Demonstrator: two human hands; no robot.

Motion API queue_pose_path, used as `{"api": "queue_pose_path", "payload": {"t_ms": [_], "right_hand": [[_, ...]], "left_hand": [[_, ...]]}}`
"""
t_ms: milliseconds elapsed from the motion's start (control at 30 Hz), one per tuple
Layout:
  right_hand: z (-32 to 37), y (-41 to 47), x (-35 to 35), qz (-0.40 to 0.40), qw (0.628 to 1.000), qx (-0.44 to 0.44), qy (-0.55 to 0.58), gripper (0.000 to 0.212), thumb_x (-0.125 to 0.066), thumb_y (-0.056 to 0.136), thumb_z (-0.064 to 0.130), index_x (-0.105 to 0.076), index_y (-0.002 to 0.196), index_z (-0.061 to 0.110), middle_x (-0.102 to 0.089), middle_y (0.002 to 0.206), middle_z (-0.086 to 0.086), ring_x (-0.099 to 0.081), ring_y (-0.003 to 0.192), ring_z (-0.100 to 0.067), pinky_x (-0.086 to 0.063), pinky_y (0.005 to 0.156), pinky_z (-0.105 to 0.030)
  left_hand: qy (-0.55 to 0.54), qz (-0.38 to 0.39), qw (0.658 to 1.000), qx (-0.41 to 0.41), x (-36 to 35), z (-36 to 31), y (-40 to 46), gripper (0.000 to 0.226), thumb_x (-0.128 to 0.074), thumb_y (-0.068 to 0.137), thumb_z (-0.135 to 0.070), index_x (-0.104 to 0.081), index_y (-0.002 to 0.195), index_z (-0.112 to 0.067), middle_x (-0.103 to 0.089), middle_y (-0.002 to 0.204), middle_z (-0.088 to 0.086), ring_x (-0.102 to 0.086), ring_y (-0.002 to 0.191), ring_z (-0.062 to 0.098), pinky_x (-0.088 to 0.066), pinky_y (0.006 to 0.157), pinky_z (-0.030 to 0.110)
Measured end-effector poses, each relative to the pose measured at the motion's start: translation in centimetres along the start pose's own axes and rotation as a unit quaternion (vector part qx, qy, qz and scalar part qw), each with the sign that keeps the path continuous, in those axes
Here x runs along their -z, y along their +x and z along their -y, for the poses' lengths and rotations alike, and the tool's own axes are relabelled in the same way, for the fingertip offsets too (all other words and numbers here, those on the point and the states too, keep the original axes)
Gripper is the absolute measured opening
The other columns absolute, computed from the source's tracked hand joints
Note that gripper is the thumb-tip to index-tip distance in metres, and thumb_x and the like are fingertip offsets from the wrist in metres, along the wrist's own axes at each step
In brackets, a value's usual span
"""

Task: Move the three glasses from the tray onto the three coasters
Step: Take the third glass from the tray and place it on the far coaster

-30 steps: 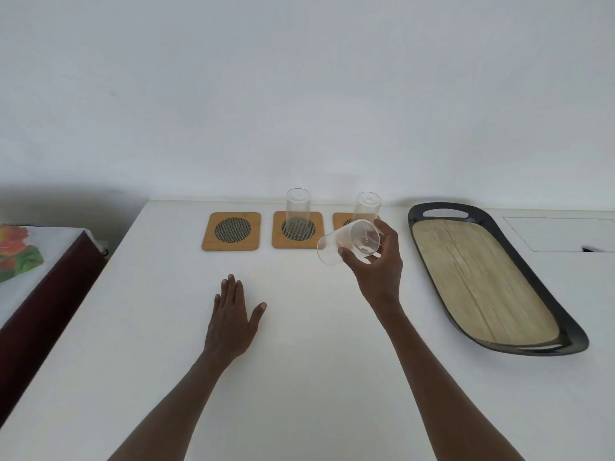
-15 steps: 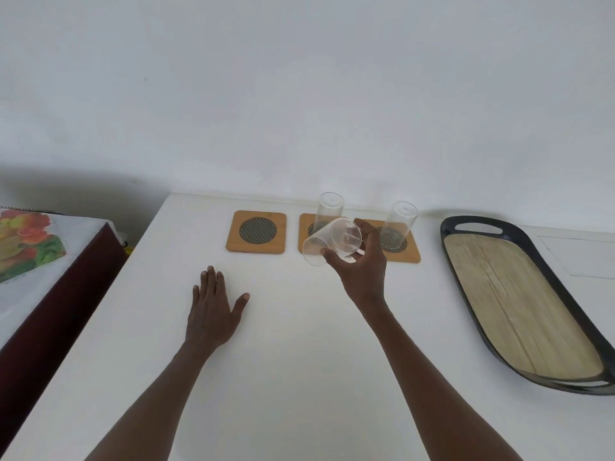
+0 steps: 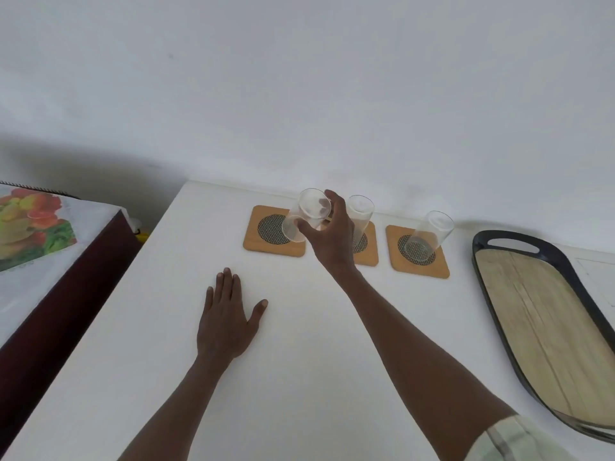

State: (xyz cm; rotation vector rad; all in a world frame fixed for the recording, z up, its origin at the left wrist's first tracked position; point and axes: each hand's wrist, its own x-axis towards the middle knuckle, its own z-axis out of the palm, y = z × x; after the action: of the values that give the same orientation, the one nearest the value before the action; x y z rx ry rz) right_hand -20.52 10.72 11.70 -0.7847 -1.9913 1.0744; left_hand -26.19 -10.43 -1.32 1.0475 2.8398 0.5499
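Note:
My right hand (image 3: 331, 239) grips a clear glass (image 3: 304, 216), tilted, just above the right part of the left coaster (image 3: 263, 242). A second glass (image 3: 359, 214) stands on the middle coaster (image 3: 369, 251), partly hidden behind my hand. A third glass (image 3: 429, 236) stands on the right coaster (image 3: 419, 252). All three coasters are square wood with a dark mesh disc. The dark oval tray (image 3: 499, 247) with a wood-look floor lies at the right with nothing on it. My left hand (image 3: 228, 319) rests flat on the white table, fingers apart.
The white table (image 3: 299, 361) meets a white wall just behind the coasters. Its left edge drops to a lower dark cabinet (image 3: 50, 321) covered by a cloth with a fruit print (image 3: 30, 227).
My right hand has carried the glass leftward and farther away, from in front of the middle coaster to over the left coaster. My left hand has stayed flat on the table.

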Motion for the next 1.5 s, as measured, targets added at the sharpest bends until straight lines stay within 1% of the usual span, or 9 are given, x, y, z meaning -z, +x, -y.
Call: {"api": "queue_pose_path", "payload": {"t_ms": [133,300,467,633,1033,1167,1367,1433,1500], "right_hand": [[-0.5,2.8,-2.5,0.037,0.999,-0.008,-0.032,0.083,-0.083,0.074,0.03,-0.042,0.144,0.014,-0.061,0.13,-0.007,-0.061,0.111,-0.026,-0.05,0.098,-0.043],[-1.6,4.6,-5.1,0.077,0.995,-0.028,-0.063,0.083,-0.079,0.077,0.038,-0.038,0.147,0.017,-0.058,0.132,-0.006,-0.049,0.122,-0.026,-0.037,0.105,-0.037],[-2.3,5.2,-7.2,0.104,0.991,-0.034,-0.081,0.084,-0.08,0.078,0.035,-0.038,0.147,0.013,-0.058,0.133,-0.01,-0.051,0.122,-0.027,-0.039,0.106,-0.038],[-2.6,5.3,-8.1,0.124,0.987,-0.044,-0.097,0.085,-0.078,0.079,0.036,-0.034,0.149,0.014,-0.053,0.14,-0.009,-0.042,0.131,-0.027,-0.034,0.107,-0.037],[-2.5,5.5,-8.2,0.127,0.984,-0.043,-0.117,0.082,-0.078,0.079,0.033,-0.036,0.146,0.013,-0.055,0.136,-0.01,-0.044,0.129,-0.029,-0.033,0.098,-0.03],[-2.5,5.5,-8.2,0.129,0.983,-0.042,-0.125,0.082,-0.078,0.08,0.034,-0.035,0.147,0.014,-0.055,0.136,-0.01,-0.044,0.128,-0.029,-0.033,0.097,-0.031],[-2.4,5.4,-8.3,0.128,0.982,-0.04,-0.133,0.083,-0.077,0.08,0.032,-0.033,0.148,0.013,-0.054,0.134,-0.011,-0.047,0.125,-0.028,-0.031,0.089,-0.025],[-2.3,5.3,-8.2,0.13,0.982,-0.033,-0.137,0.087,-0.078,0.079,0.032,-0.029,0.149,0.013,-0.053,0.137,-0.012,-0.046,0.128,-0.028,-0.033,0.092,-0.027],[-2.0,5.3,-8.0,0.136,0.98,-0.028,-0.145,0.097,-0.079,0.076,0.036,-0.023,0.151,0.013,-0.046,0.142,-0.013,-0.04,0.133,-0.031,-0.036,0.1,-0.034]], "left_hand": [[-0.003,0.001,1.0,0.002,-0.1,0.1,0.1,0.093,-0.016,0.09,-0.071,-0.013,0.155,-0.004,-0.005,0.166,0.01,0.0,0.154,0.021,-0.007,0.125,0.039],[-0.001,-0.004,1.0,0.0,-0.1,0.0,0.1,0.091,-0.017,0.092,-0.07,-0.014,0.155,-0.005,-0.005,0.166,0.01,0.0,0.154,0.02,-0.006,0.124,0.037],[0.0,-0.006,1.0,0.003,-0.2,0.1,0.1,0.09,-0.017,0.092,-0.07,-0.012,0.155,-0.006,-0.005,0.166,0.009,0.001,0.153,0.019,-0.006,0.124,0.037],[0.003,-0.002,1.0,0.007,-0.2,0.1,0.1,0.091,-0.016,0.092,-0.072,-0.01,0.156,-0.007,-0.002,0.166,0.007,0.004,0.153,0.017,-0.002,0.124,0.035],[0.0,-0.002,1.0,0.008,-0.1,-0.1,0.1,0.092,-0.018,0.092,-0.072,-0.012,0.156,-0.006,-0.004,0.166,0.008,0.002,0.153,0.018,-0.006,0.124,0.036],[-0.002,-0.001,1.0,0.008,0.0,-0.1,0.1,0.092,-0.018,0.092,-0.072,-0.012,0.156,-0.007,-0.004,0.166,0.008,0.002,0.153,0.019,-0.006,0.124,0.037],[0.0,-0.003,1.0,0.01,0.0,-0.1,0.1,0.092,-0.018,0.092,-0.073,-0.012,0.155,-0.006,-0.005,0.166,0.009,0.001,0.153,0.019,-0.006,0.124,0.036],[0.003,-0.002,1.0,0.009,-0.1,-0.1,0.1,0.092,-0.019,0.092,-0.073,-0.013,0.156,-0.006,-0.005,0.166,0.008,0.001,0.153,0.019,-0.005,0.124,0.036],[0.003,0.001,1.0,0.011,-0.1,-0.1,0.1,0.093,-0.018,0.092,-0.073,-0.013,0.156,-0.007,-0.005,0.166,0.008,0.001,0.153,0.019,-0.005,0.124,0.036]]}}
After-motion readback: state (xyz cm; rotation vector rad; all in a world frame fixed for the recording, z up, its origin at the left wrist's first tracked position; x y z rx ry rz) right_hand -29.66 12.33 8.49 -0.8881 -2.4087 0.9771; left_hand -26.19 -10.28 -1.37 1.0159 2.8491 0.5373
